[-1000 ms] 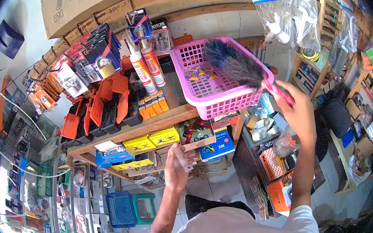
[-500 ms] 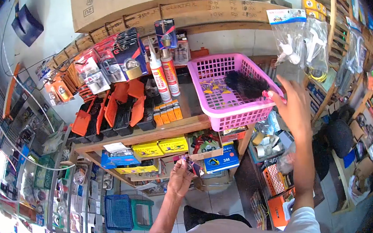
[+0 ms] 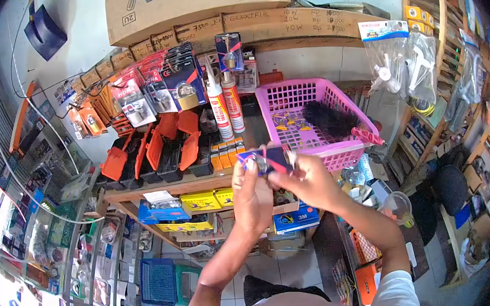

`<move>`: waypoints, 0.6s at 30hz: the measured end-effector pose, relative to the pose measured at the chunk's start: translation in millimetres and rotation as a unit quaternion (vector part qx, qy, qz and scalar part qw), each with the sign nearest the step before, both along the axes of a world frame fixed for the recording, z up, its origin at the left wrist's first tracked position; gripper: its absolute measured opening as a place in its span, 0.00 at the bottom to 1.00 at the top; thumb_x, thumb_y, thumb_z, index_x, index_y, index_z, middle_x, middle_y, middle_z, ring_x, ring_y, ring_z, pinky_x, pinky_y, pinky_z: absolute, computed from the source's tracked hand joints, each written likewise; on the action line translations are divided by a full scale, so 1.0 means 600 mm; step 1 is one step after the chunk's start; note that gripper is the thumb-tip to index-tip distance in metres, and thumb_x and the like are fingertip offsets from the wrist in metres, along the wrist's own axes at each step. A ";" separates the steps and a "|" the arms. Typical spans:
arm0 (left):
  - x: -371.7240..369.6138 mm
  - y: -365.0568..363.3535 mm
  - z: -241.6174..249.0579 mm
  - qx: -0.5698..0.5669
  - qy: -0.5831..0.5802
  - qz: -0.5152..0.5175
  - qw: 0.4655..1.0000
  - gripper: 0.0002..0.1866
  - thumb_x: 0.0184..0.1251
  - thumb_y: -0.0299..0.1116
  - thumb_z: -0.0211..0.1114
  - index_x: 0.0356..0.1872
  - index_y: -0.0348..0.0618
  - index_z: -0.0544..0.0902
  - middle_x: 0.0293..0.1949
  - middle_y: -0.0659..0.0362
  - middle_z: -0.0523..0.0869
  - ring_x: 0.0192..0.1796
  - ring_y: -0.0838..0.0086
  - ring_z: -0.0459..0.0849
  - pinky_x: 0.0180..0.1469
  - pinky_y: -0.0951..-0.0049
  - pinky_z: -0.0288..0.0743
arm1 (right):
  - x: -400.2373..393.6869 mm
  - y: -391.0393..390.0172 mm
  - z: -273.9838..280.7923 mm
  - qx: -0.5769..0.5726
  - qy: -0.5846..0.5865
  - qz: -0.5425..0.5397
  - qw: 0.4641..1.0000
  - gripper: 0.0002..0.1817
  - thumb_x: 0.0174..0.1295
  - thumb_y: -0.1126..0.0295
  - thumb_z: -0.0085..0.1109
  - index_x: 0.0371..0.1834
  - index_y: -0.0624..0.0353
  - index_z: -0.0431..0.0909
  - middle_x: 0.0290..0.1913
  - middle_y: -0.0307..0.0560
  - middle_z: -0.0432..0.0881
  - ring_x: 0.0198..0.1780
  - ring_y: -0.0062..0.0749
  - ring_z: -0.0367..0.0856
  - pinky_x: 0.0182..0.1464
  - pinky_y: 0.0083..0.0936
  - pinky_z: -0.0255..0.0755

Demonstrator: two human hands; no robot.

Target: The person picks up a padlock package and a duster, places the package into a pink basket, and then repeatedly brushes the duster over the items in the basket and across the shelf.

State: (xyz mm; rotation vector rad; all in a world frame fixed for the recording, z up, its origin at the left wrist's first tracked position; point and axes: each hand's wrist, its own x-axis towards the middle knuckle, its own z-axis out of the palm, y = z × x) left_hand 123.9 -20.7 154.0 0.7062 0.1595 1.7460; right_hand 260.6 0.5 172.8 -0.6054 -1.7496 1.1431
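Right hand [image 3: 314, 183] has left the black feather duster with pink handle [image 3: 337, 122], now lying in the one pink plastic basket [image 3: 287, 98], handle toward the right rim. Both hands pinch one blue-and-red carded padlock pack [image 3: 265, 159] at chest height, long axis left-right; left hand [image 3: 251, 197] underneath.

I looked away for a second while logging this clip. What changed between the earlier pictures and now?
The right hand let go of the feather duster, which now lies in the pink basket, and came across to the left hand. The left hand rose with its small packaged item; both hands now hold it in front of the shelf. The basket, sealant tubes and orange-lidded cases stayed put.
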 end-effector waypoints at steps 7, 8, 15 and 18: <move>-0.025 0.055 0.094 0.036 0.176 0.164 0.970 0.07 0.69 0.32 0.65 0.40 0.38 0.82 0.33 0.63 0.83 0.32 0.83 0.80 0.34 0.80 0.74 | -0.022 0.069 0.128 0.105 0.123 0.009 0.987 0.09 0.68 0.68 0.61 0.38 0.64 0.77 0.28 0.36 0.80 0.29 0.14 0.77 0.31 0.15 0.71; -0.029 0.068 0.113 0.044 0.177 0.170 0.968 0.08 0.70 0.32 0.64 0.41 0.38 0.82 0.31 0.63 0.83 0.30 0.83 0.79 0.31 0.81 0.73 | -0.028 0.078 0.146 0.108 0.118 0.002 0.987 0.10 0.68 0.67 0.61 0.37 0.64 0.77 0.27 0.36 0.80 0.28 0.14 0.77 0.31 0.15 0.71; -0.043 0.114 0.202 0.062 0.178 0.209 0.960 0.11 0.71 0.36 0.64 0.42 0.36 0.84 0.30 0.61 0.85 0.27 0.81 0.82 0.26 0.80 0.76 | -0.065 0.138 0.228 0.095 0.122 -0.054 0.987 0.11 0.67 0.66 0.61 0.36 0.64 0.78 0.25 0.36 0.78 0.24 0.15 0.75 0.28 0.15 0.74; -0.054 0.126 0.194 0.070 0.189 0.196 0.960 0.12 0.72 0.35 0.63 0.43 0.35 0.84 0.32 0.60 0.86 0.29 0.78 0.85 0.27 0.80 0.77 | -0.066 0.148 0.225 0.063 0.127 -0.048 0.989 0.09 0.66 0.67 0.61 0.34 0.63 0.77 0.24 0.36 0.78 0.23 0.15 0.75 0.27 0.15 0.74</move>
